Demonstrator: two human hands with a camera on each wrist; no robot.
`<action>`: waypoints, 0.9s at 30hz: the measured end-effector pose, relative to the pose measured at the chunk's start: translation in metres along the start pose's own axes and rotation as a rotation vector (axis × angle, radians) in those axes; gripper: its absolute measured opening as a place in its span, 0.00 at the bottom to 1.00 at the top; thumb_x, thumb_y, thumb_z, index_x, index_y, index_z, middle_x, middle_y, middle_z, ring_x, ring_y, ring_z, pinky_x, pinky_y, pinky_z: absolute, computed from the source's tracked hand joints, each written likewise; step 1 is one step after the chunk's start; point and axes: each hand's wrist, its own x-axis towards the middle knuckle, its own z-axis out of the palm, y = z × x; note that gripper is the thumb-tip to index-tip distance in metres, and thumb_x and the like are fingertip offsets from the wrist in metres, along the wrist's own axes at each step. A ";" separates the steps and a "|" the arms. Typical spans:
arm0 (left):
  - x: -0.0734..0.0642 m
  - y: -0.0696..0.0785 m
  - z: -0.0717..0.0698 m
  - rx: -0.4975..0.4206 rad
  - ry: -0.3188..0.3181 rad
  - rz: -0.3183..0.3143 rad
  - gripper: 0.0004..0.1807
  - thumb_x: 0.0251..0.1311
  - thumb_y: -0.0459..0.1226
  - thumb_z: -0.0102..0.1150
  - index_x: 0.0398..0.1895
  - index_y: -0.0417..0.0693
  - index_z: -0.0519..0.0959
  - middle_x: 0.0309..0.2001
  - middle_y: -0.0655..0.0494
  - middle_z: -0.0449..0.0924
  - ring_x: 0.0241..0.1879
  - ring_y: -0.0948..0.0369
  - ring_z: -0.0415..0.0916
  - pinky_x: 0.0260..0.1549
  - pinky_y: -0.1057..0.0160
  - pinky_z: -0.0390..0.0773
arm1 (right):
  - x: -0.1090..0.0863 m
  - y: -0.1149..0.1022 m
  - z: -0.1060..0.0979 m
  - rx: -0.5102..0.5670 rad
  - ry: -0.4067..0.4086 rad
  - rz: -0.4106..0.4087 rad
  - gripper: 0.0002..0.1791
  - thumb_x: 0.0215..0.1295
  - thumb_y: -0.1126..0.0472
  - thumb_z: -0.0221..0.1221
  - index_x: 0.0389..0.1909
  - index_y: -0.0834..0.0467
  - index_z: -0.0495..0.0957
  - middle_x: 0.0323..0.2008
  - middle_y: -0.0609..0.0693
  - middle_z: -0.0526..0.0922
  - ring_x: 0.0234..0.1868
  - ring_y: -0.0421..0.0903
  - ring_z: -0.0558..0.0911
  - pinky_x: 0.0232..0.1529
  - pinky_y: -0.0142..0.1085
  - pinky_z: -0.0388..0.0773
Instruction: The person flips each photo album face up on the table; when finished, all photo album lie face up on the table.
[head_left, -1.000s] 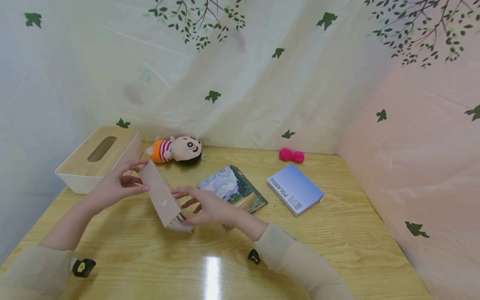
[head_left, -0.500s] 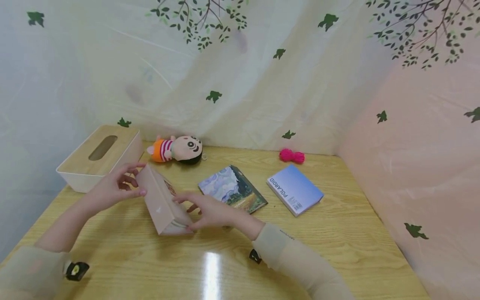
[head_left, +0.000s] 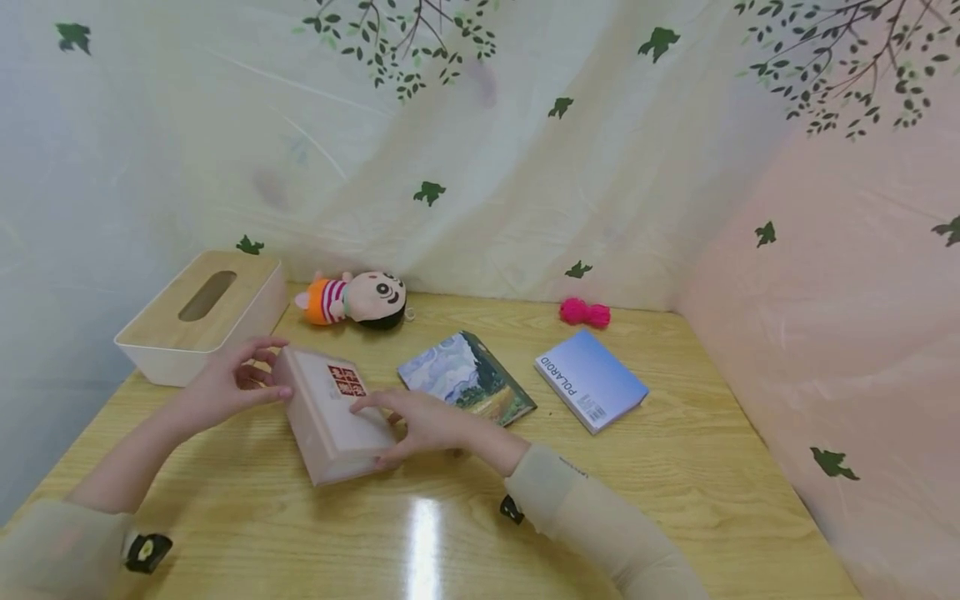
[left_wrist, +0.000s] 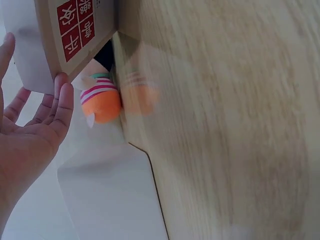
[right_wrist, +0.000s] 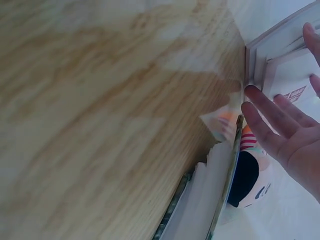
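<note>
A pale pink book-like box [head_left: 341, 446] with a red panel of characters is tilted on the left of the table, its broad cover facing up and to the right. The left hand [head_left: 232, 387] holds its far left end, thumb against the narrow side and fingers at the far end. In the left wrist view, the left fingers [left_wrist: 59, 107] meet the box's corner. The right hand [head_left: 423, 421] is at the near right, index finger over the cover and thumb by the near edge. Its fingers [right_wrist: 272, 120] look spread and fairly straight in the right wrist view.
A tissue box [head_left: 176, 308] with a wooden lid stands back left beside a plush doll [head_left: 348, 300]. Right of the pink box lie a painting-covered book [head_left: 457, 371] and a blue POLAROID box [head_left: 592, 379]. A pink yarn bundle [head_left: 585, 313] lies near the back wall.
The pink box has turned from standing steeply on its edge to a flatter tilt, bringing its cover with the red panel into view. Both hands have stayed at it, moving only slightly.
</note>
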 end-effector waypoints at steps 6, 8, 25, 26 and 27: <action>0.001 -0.003 0.005 -0.002 -0.002 -0.049 0.32 0.61 0.48 0.60 0.64 0.43 0.62 0.50 0.41 0.71 0.44 0.50 0.75 0.36 0.70 0.77 | 0.002 0.005 -0.001 -0.081 0.010 0.022 0.41 0.48 0.43 0.70 0.65 0.43 0.65 0.68 0.47 0.64 0.56 0.39 0.73 0.52 0.27 0.71; 0.001 -0.004 0.007 -0.005 0.002 -0.072 0.32 0.61 0.49 0.59 0.63 0.42 0.63 0.49 0.42 0.71 0.43 0.50 0.75 0.36 0.68 0.77 | 0.003 0.007 -0.001 -0.090 0.015 0.022 0.40 0.48 0.43 0.70 0.63 0.44 0.66 0.67 0.47 0.64 0.56 0.39 0.72 0.52 0.26 0.70; -0.001 -0.022 0.018 -0.001 -0.056 -0.114 0.35 0.60 0.49 0.61 0.64 0.41 0.61 0.55 0.37 0.66 0.48 0.45 0.76 0.42 0.56 0.80 | 0.009 0.017 -0.002 -0.123 -0.008 0.096 0.34 0.50 0.47 0.69 0.60 0.47 0.71 0.69 0.48 0.63 0.69 0.45 0.62 0.67 0.34 0.60; -0.002 -0.024 0.018 0.009 -0.063 -0.114 0.35 0.59 0.49 0.61 0.64 0.41 0.61 0.57 0.36 0.65 0.48 0.44 0.76 0.43 0.53 0.79 | 0.010 0.017 -0.002 -0.131 -0.011 0.096 0.34 0.51 0.47 0.69 0.60 0.47 0.71 0.68 0.48 0.63 0.69 0.45 0.62 0.67 0.34 0.60; -0.002 -0.024 0.018 0.016 -0.071 -0.115 0.35 0.59 0.49 0.61 0.64 0.41 0.61 0.59 0.36 0.64 0.49 0.44 0.76 0.44 0.52 0.79 | 0.010 0.017 -0.001 -0.141 -0.012 0.096 0.34 0.51 0.47 0.69 0.60 0.48 0.72 0.68 0.48 0.63 0.69 0.46 0.62 0.67 0.34 0.60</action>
